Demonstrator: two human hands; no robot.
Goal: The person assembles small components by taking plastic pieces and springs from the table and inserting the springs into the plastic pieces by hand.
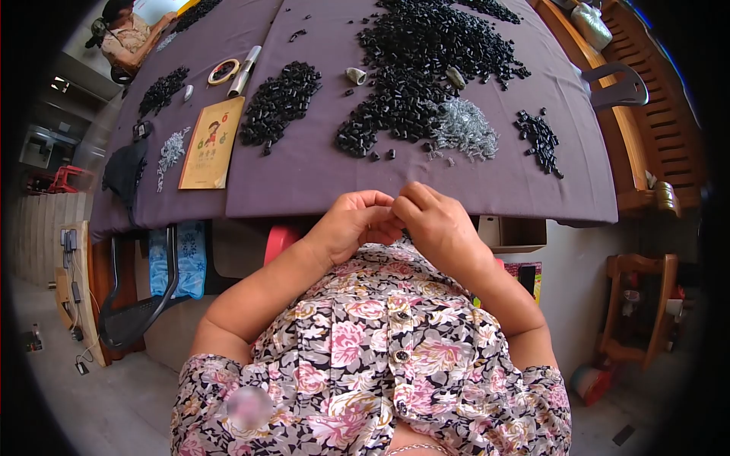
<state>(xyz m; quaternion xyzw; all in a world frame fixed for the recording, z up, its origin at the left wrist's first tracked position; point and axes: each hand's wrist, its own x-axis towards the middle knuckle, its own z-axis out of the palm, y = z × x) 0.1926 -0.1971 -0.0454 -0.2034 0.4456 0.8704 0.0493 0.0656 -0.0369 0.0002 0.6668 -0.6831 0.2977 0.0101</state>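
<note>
My left hand and my right hand meet at the front edge of the table, fingertips pinched together. Whatever they hold is hidden between the fingers. Just beyond them lies a big heap of small black plastic pieces. Against its near right side rests a pile of small clear plastic parts. A smaller group of black pieces is off to the right, and another black pile sits to the left.
A purple cloth covers the table. On the left lie a yellow booklet, a tape roll, a silvery roll and more clear parts. Another person sits at the far left. A wooden bench stands at right.
</note>
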